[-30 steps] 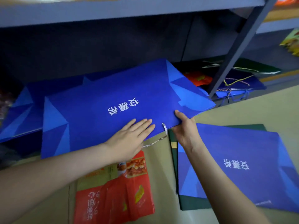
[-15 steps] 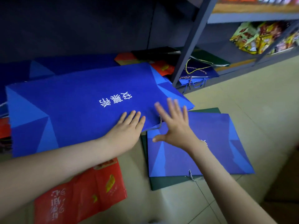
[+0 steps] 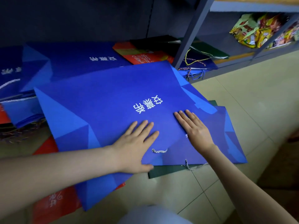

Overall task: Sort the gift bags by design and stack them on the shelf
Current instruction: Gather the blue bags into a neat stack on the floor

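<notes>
Tiled floor (image 3: 242,102) fills the frame's right; blue gift bag (image 3: 105,102) lies flat at centre, below the shelf (image 3: 189,38); left hand (image 3: 135,147) and right hand (image 3: 195,128) press it, fingers straight, neither grip closed.

The top blue bag (image 3: 113,102) covers much of a second blue bag (image 3: 226,139) on the floor. That bag's print is hidden except for a white fleck beside the right hand (image 3: 195,128). Of the green bag (image 3: 169,172) underneath, only a strip along the near edge and a far corner show. A red bag (image 3: 53,206) lies largely under the top blue bag, its lettering blurred. The blue bags (image 3: 9,71) at the left are cut off by the frame. The snack packets (image 3: 255,29) are too blurred to read. A pale shape (image 3: 153,214) at the bottom edge cannot be identified.
</notes>
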`<state>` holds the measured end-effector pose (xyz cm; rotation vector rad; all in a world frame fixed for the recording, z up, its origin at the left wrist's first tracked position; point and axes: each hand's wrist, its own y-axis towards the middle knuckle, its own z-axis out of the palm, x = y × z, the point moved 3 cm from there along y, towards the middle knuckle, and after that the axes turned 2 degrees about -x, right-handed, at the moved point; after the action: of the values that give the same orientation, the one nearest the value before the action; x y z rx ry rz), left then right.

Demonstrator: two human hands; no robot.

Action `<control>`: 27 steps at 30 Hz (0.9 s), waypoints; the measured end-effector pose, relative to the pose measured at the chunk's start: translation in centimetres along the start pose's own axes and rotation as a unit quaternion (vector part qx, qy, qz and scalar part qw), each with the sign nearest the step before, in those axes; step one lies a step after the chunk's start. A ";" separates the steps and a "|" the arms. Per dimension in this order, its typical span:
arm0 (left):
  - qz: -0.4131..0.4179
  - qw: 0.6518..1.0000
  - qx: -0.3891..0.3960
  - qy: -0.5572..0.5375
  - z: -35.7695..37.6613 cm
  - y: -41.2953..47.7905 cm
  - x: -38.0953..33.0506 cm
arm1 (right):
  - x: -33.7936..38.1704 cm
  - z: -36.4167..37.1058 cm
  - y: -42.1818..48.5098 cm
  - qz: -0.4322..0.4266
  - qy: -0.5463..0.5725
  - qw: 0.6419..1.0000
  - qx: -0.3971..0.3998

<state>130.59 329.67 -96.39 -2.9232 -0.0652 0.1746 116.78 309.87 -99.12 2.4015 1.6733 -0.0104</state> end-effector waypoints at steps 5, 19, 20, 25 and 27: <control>0.070 0.997 0.015 0.002 1.8 1.1 -3.7 | -1.2 0.1 -3.6 0.028 -0.015 0.999 0.007; 0.097 0.990 0.081 0.055 4.1 -0.2 -2.0 | 2.7 0.3 -4.7 -0.005 -0.026 0.998 -0.052; 0.097 0.989 0.088 0.062 3.8 -0.5 -1.4 | 3.6 0.3 -3.9 -0.029 -0.038 0.997 -0.056; -0.012 0.998 0.057 0.039 2.0 -1.8 0.3 | 7.8 -0.1 -1.4 -0.055 -0.076 0.995 -0.036; -0.089 0.996 0.018 0.005 1.3 -1.9 -0.3 | 8.3 -1.2 -1.7 -0.012 -0.087 0.996 -0.012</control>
<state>130.05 331.76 -97.25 -2.8629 -0.3156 0.1302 118.03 318.30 -99.30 2.2899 1.6140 -0.1983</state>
